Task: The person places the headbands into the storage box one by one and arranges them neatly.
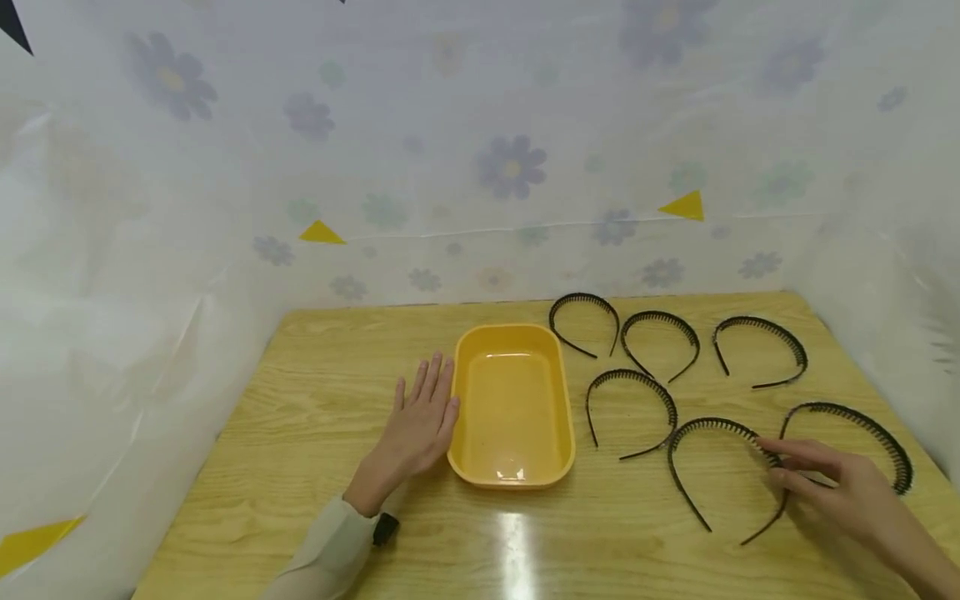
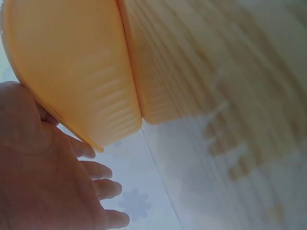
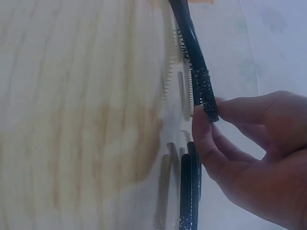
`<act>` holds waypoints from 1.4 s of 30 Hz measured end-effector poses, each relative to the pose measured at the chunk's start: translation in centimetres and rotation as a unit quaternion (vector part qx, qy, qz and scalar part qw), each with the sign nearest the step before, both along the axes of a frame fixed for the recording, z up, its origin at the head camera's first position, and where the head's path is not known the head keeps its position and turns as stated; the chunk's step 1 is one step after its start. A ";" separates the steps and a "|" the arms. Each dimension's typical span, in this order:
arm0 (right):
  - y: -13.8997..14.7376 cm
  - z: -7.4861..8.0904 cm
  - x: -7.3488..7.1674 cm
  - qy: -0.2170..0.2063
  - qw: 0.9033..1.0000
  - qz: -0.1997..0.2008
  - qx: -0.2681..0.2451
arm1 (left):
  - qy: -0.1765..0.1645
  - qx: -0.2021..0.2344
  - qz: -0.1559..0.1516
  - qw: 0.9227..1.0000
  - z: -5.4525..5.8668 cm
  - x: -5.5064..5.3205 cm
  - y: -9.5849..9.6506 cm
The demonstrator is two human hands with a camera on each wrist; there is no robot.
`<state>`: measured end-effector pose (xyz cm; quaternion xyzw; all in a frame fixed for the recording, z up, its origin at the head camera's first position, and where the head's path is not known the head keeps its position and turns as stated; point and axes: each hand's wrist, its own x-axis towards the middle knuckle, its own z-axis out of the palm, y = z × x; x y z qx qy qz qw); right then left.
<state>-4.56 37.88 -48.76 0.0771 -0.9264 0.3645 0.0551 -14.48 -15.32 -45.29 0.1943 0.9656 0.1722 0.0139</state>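
Thumb and fingers of my right hand (image 1: 847,487) pinch the right side of a black toothed headband (image 1: 716,423) near the front of the table. In the right wrist view, the pinched band (image 3: 194,48) shows a stretch of small shiny specks beside the fingertips. My left hand (image 1: 420,425) rests along the left side of a yellow rectangular tray (image 1: 513,417), fingers straight and thumb at the rim. The left wrist view shows that palm (image 2: 48,172) beside the tray's outer wall (image 2: 81,72).
More black headbands lie right of the tray: one (image 1: 630,375) touching near the held one, one (image 1: 896,454) behind my right hand, one (image 1: 761,322) at the back right, and others along the back. A flower-patterned sheet (image 1: 450,125) surrounds the wooden table (image 1: 322,392).
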 end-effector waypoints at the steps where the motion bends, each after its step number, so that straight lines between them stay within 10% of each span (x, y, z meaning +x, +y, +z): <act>1: 0.1 0.1 0.0 -0.009 1.000 0.001 -0.011 | -0.002 -0.001 0.001 1.000 0.0 0.0 0.0; 26: -1.0 3.8 -3.2 0.011 0.998 -0.050 0.022 | 0.005 -0.002 0.004 1.000 0.1 0.4 0.7; 42: -6.4 6.6 -5.8 0.055 0.996 0.002 -0.076 | 0.007 -0.007 0.014 1.000 0.1 0.5 0.7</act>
